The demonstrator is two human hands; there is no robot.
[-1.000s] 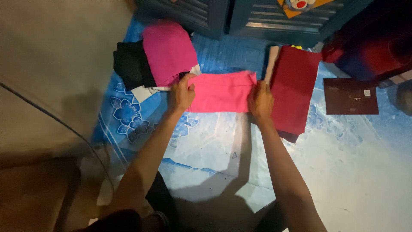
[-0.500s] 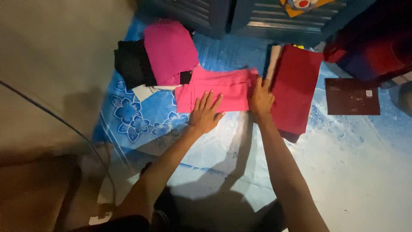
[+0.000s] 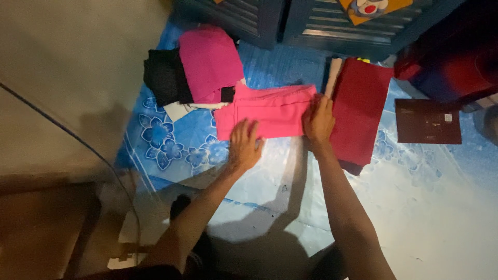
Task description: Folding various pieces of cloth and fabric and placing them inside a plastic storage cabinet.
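A folded pink cloth [image 3: 272, 110] lies flat on the blue flowered sheet [image 3: 171, 148]. My left hand [image 3: 245, 145] rests palm down at its near edge, fingers spread and touching the fabric. My right hand [image 3: 319, 121] presses flat on the cloth's right end, beside a folded dark red cloth [image 3: 359, 106]. Neither hand grips anything.
A magenta cloth [image 3: 208, 62] lies over a black one [image 3: 163, 77] at the back left. A dark blue slatted cabinet [image 3: 311, 21] stands behind. A dark brown flat packet [image 3: 428, 121] lies right, with a red and blue bundle [image 3: 451, 62] beyond. A thin cable [image 3: 78, 140] runs along the left floor.
My left hand let go of the cloth's left end, moved to its near edge and now slides slightly toward me. The right hand stayed on the right end.
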